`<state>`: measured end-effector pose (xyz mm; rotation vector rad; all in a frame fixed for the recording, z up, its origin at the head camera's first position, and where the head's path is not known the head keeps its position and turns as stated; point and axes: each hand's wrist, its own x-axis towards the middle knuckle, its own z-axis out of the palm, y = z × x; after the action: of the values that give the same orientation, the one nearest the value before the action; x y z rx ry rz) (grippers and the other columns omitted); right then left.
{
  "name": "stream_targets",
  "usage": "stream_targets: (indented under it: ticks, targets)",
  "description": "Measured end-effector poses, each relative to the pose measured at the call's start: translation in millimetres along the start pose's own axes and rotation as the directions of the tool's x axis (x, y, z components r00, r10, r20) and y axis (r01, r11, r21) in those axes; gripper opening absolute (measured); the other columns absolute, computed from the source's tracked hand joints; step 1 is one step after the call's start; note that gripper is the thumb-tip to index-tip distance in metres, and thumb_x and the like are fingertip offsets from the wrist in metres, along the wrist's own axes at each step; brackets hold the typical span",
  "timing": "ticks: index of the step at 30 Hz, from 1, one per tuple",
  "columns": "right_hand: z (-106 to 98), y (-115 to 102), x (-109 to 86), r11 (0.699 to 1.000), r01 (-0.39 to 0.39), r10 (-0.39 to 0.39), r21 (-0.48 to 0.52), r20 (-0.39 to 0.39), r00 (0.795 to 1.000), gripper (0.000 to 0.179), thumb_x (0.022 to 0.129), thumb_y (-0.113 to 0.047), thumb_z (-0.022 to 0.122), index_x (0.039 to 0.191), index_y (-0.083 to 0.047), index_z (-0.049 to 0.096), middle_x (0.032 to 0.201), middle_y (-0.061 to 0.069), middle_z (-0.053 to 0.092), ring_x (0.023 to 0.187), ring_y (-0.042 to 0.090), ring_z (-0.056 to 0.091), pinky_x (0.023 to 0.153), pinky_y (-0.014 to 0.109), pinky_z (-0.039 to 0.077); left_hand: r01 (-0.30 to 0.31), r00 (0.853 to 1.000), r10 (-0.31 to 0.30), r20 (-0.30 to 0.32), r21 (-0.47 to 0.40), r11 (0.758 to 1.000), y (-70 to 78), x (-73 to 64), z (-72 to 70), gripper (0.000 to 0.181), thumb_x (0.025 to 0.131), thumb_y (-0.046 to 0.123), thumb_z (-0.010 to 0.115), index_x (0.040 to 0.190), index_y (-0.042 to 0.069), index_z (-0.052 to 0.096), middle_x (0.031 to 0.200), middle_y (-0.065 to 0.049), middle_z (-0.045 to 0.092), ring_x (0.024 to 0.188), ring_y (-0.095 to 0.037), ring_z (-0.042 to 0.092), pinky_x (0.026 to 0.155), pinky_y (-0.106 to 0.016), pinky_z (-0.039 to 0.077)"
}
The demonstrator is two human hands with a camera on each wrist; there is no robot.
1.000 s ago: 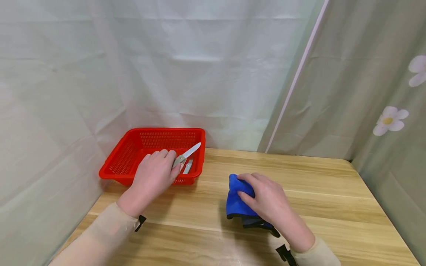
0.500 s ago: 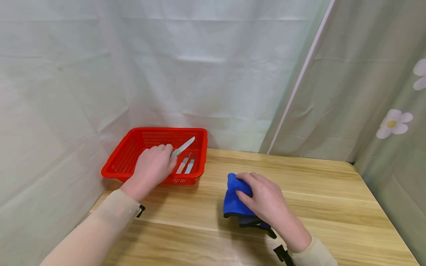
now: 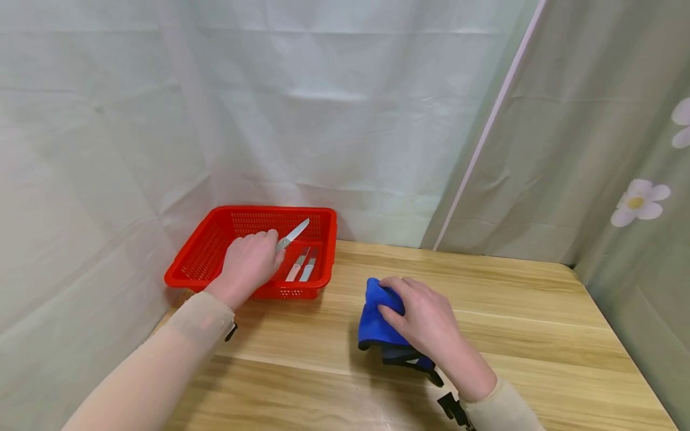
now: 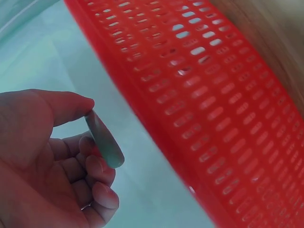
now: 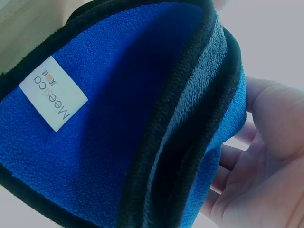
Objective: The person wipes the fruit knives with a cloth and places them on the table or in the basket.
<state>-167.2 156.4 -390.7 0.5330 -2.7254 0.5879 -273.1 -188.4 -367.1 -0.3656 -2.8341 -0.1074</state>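
Above the red plastic basket (image 3: 321,274), my left hand (image 3: 249,261) grips a knife (image 3: 293,234) by its grey-green handle, blade pointing up and to the right. In the left wrist view, the handle (image 4: 105,141) shows between thumb and curled fingers, beside the basket's perforated wall (image 4: 204,104). Two more knives, one with a pink handle (image 3: 293,272) and one with a pale blue handle (image 3: 307,272), lie inside the basket. My right hand (image 3: 423,311) pinches a folded blue cloth (image 3: 377,323) with black edging over the table. A white label (image 4: 105,141) is not involved there; the cloth's label (image 5: 53,93) shows in the right wrist view.
The basket stands at the table's back left, near a pale curtain (image 3: 323,108). The wooden table (image 3: 512,335) extends to the right, where another curtain with flowers (image 3: 640,202) hangs along its edge.
My left hand has moved slightly up and left with the knife, farther over the basket, uncovering the two knives inside. My right hand has shifted slightly left with the cloth.
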Motion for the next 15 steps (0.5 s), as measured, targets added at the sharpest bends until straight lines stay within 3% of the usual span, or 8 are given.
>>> stream_targets:
  ticks: [9, 15]
  targets:
    - [2, -1, 0.0, 1.000, -0.005, 0.005, -0.007, -0.008, 1.000, 0.040, 0.095, -0.028, 0.089, 0.132, -0.020, 0.075, 0.111, 0.002, 0.076, 0.102, 0.025, 0.075, 0.082, 0.050, 0.060, 0.053, 0.993, -0.051, 0.110, -0.010, 0.999, -4.1, 9.2, 0.9, 0.026, 0.102, 0.019, 0.075, 0.096, 0.005, 0.055, 0.072, -0.007, 0.057, 0.061, -0.025, 0.057, 0.055, -0.038, 0.051]
    - [4, -3, 0.6, 1.000, -0.015, 0.016, -0.009, 0.009, 1.000, 0.040, 0.095, -0.029, 0.089, 0.132, -0.020, 0.075, 0.111, 0.002, 0.076, 0.102, 0.024, 0.074, 0.082, 0.049, 0.061, 0.126, 0.973, -0.120, 0.198, -0.019, 0.992, -3.5, 19.7, 0.3, 0.024, 0.102, 0.021, 0.074, 0.103, 0.003, 0.057, 0.078, -0.009, 0.063, 0.065, -0.026, 0.061, 0.059, -0.039, 0.056]
